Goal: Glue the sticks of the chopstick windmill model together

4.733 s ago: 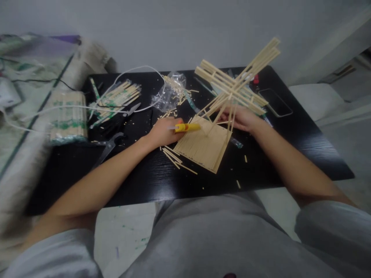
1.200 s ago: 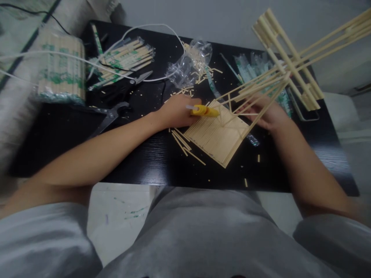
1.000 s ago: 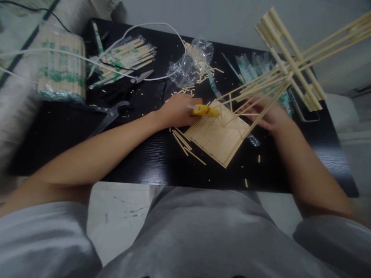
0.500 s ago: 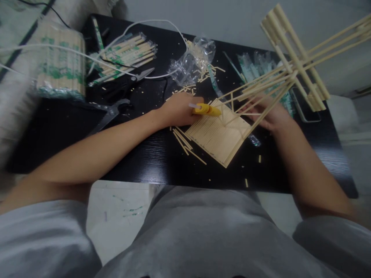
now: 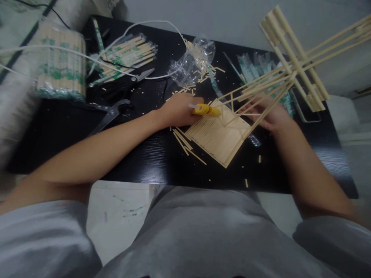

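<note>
My left hand (image 5: pixel 177 111) is closed round a yellow glue gun (image 5: pixel 206 111) whose tip points right, at the foot of a stick tower. A square base of bamboo sticks (image 5: pixel 220 136) lies on the black table (image 5: pixel 136 154). From it a slanted frame rises to crossed stick blades (image 5: pixel 292 58), like a windmill. My right hand (image 5: pixel 271 116) grips the frame's lower sticks at the base's far right edge; its fingers are partly hidden behind them.
Loose cut sticks (image 5: pixel 185 144) lie left of the base. Further back are scissors (image 5: pixel 127 85), pliers (image 5: pixel 108 114), a white cable (image 5: pixel 150 29), a clear plastic bag (image 5: pixel 193 61), wrapped chopstick packs (image 5: pixel 130 58) and a big bundle (image 5: pixel 59 65). A phone (image 5: pixel 307 112) lies at the right.
Since 4.7 s ago my view has come closer and tilted down over the table. In the last second both hands have kept their places, with only slight camera drift.
</note>
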Action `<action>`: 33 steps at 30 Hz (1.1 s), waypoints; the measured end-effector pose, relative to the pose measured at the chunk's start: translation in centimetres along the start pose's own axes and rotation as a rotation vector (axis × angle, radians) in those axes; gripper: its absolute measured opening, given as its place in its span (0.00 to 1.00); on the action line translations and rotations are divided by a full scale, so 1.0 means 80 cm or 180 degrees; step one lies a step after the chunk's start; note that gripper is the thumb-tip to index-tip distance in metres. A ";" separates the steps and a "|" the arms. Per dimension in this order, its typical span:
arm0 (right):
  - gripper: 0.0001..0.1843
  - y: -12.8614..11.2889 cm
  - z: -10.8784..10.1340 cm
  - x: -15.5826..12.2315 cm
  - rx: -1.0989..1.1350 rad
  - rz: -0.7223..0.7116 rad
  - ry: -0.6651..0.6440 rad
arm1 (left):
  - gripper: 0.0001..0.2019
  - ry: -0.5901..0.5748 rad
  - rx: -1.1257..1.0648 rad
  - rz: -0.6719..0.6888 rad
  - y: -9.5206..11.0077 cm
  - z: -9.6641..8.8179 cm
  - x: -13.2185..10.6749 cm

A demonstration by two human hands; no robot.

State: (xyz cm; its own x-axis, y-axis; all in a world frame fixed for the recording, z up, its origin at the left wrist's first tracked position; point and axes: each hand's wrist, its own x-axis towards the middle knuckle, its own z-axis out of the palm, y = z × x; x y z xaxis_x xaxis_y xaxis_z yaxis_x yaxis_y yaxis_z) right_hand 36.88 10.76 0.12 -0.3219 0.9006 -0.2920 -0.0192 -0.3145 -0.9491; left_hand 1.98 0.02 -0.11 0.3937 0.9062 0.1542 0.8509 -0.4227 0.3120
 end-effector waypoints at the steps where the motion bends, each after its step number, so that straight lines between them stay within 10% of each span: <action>1: 0.08 0.000 0.001 -0.001 -0.0004 0.0022 0.0013 | 0.16 -0.0003 0.0005 -0.0004 0.000 0.000 0.000; 33: 0.11 -0.004 0.010 -0.008 -0.0055 -0.0043 0.0063 | 0.15 -0.0023 -0.0075 -0.0051 0.004 -0.005 0.000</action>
State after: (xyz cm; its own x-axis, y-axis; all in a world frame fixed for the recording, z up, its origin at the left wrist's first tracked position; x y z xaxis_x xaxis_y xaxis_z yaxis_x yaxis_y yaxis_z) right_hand 36.31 10.05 0.75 -0.3029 0.9106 -0.2812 -0.0070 -0.2972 -0.9548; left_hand 2.13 -0.13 0.39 0.3826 0.9129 0.1422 0.8486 -0.4081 0.3365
